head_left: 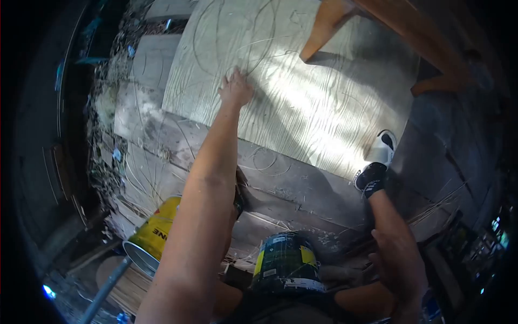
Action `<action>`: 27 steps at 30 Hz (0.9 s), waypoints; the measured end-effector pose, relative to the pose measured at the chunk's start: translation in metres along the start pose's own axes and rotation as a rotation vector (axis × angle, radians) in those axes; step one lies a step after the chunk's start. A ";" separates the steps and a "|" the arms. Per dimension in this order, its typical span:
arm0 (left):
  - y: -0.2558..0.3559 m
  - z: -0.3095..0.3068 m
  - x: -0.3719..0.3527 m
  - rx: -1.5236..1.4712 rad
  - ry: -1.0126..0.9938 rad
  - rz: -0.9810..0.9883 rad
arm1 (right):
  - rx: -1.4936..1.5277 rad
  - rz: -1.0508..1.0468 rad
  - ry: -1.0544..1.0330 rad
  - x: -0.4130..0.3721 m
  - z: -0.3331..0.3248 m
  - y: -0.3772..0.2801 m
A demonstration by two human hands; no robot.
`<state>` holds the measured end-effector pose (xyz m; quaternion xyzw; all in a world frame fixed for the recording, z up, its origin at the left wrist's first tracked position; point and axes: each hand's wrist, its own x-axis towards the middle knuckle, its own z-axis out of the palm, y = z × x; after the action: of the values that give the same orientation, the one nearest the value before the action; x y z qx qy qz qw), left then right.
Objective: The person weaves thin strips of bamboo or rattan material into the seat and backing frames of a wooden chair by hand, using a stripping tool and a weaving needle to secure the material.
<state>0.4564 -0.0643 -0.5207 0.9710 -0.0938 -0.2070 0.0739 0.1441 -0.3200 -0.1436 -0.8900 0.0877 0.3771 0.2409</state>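
Note:
My left hand (236,89) reaches forward over a pale wood-grained board (302,113). Its fingers are bent and closed on a thin strand (272,38) that loops across the board; the fingertips are small and partly hidden. Low on the right, my right hand (398,256) hangs beside my lower leg, fingers apart, with nothing seen in it. Below that board, grey planks (291,189) make up the floor. My shoe (382,148) stands on the board's right edge.
A yellow bucket (156,227) lies tilted at lower left by a metal pipe (105,291). A dark container with yellow label patches (286,259) is between my legs. Orange-brown wooden legs (324,29) stand at upper right. Dry debris (108,102) lies along the left.

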 end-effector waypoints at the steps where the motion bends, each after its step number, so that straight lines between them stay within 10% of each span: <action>1: 0.006 -0.002 -0.004 0.055 -0.029 -0.056 | 0.010 0.036 0.000 -0.002 0.000 0.005; 7: 0.030 0.046 -0.081 0.151 -0.120 -0.029 | 0.012 0.063 0.071 -0.016 0.000 0.009; 12: 0.056 0.053 -0.243 0.044 0.027 0.373 | 0.004 -0.113 0.238 -0.031 -0.001 0.015; 16: 0.132 -0.038 -0.328 -0.241 -0.227 0.356 | 0.139 0.155 0.168 -0.039 -0.007 -0.006; 22: 0.150 -0.185 -0.423 -0.520 -0.185 0.760 | -0.159 -0.763 0.640 -0.039 0.035 -0.022; 25: 0.128 -0.285 -0.446 -0.621 -0.083 0.734 | 0.618 -0.568 0.333 -0.085 0.028 -0.057; 27: 0.104 -0.334 -0.461 -0.637 -0.078 0.699 | 0.561 -0.614 0.484 -0.113 0.017 -0.076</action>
<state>0.1663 -0.0320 -0.0217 0.8017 -0.3496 -0.2245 0.4297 0.0798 -0.2487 -0.0456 -0.8375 -0.0273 0.0324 0.5449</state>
